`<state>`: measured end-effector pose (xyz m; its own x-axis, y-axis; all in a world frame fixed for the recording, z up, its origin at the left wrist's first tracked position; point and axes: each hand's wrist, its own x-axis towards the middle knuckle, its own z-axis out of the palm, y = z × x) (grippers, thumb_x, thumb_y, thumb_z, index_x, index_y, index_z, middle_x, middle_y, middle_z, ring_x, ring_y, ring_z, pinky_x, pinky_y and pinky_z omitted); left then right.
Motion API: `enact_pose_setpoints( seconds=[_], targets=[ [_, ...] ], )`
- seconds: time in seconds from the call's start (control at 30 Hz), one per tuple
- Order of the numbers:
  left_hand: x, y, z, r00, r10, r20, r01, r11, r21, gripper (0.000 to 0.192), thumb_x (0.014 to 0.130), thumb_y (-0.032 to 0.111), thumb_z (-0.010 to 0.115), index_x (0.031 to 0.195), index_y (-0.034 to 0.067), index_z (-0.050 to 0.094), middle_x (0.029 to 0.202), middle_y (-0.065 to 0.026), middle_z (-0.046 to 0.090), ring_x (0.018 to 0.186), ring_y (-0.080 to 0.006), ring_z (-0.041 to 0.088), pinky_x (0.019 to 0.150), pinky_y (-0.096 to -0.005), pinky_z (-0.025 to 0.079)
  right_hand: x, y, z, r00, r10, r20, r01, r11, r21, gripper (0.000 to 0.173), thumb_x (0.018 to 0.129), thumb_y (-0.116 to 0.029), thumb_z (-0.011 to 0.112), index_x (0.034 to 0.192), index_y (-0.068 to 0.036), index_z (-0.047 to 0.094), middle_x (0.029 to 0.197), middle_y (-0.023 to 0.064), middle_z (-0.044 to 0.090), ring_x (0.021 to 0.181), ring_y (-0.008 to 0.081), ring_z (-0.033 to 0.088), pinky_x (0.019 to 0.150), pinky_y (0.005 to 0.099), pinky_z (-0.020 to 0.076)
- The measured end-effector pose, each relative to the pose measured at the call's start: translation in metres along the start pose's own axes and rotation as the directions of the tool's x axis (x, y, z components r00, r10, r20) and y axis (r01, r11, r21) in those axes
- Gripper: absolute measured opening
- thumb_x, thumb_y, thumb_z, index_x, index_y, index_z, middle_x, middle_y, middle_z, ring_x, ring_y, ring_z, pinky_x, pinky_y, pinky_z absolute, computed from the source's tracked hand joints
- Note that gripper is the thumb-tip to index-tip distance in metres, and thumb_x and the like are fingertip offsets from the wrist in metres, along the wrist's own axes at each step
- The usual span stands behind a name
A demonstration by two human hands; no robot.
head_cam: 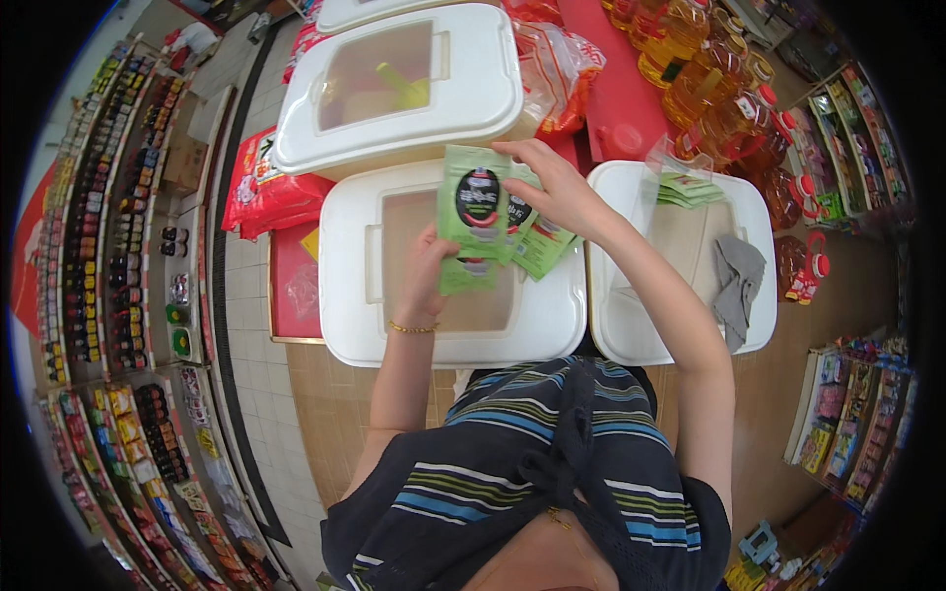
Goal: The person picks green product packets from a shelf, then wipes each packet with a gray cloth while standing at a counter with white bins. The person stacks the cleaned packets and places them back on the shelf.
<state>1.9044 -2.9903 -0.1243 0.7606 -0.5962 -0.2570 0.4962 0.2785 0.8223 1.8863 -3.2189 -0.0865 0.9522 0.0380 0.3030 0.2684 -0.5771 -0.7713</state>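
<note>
Green packets with black oval labels (477, 196) are in my left hand (426, 273), its thumb pressed over their left edge. My right hand (550, 185) is raised at their upper right, its fingertips by the top corner of the front packet; whether they pinch it is not clear. Behind and to the right, more green packets (545, 247) lie fanned on the white lid (347, 325) of a storage bin. On a second bin's white lid (757, 318), at the right, are a clear plastic holder (641, 221) with green packets (684, 190) and a grey cloth (739, 281).
Another lidded bin (473, 74), a scoop visible inside, stands beyond. Red bags (273, 192) lie at its left. Large oil bottles (717, 118) crowd the right back. Stocked shelves (89, 236) line the left; further shelves (842, 421) stand at the right.
</note>
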Motion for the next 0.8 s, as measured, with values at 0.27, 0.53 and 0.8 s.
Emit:
enact_pose_setpoints(
  seconds=[0.27, 0.53, 0.8],
  targets=[
    [-0.011, -0.008, 0.028, 0.984, -0.078, 0.163, 0.141, 0.894, -0.425, 0.034, 0.098, 0.022, 0.043, 0.124, 0.0, 0.048, 0.115, -0.0133, 0.061, 0.101, -0.0222, 0.063, 0.086, -0.0362, 0.053, -0.01, -0.013, -0.031, 0.972, 0.236, -0.008, -0.225, 0.938, 0.265, 0.015, 0.091, -0.009, 0.054, 0.105, -0.002, 0.055, 0.089, -0.0008, 0.057, 0.079, 0.0039, 0.052, 0.068, 0.0201, 0.0435],
    [-0.003, -0.014, 0.06, 0.972, -0.12, 0.201, 0.198, 0.882, -0.428, 0.044, 0.101, 0.03, 0.032, 0.131, 0.0, 0.042, 0.125, -0.0153, 0.056, 0.108, -0.0256, 0.059, 0.093, -0.0422, 0.049, -0.057, -0.037, -0.048, 0.928, 0.338, 0.157, -0.371, 0.792, 0.485, 0.012, 0.09, -0.008, 0.056, 0.1, -0.004, 0.053, 0.087, -0.0032, 0.055, 0.073, 0.0021, 0.051, 0.06, 0.0199, 0.0437],
    [-0.04, -0.036, 0.109, 0.981, -0.085, 0.174, 0.075, 0.995, 0.063, 0.039, 0.095, 0.007, 0.048, 0.132, 0.002, 0.04, 0.121, -0.0097, 0.055, 0.11, -0.0167, 0.054, 0.094, -0.0332, 0.046, -0.114, -0.06, -0.059, 0.976, 0.203, -0.083, -0.205, 0.979, -0.017, 0.019, 0.084, -0.014, 0.062, 0.095, 0.001, 0.058, 0.085, 0.0146, 0.058, 0.077, 0.0348, 0.057, 0.069, 0.0389, 0.0452]
  ],
)
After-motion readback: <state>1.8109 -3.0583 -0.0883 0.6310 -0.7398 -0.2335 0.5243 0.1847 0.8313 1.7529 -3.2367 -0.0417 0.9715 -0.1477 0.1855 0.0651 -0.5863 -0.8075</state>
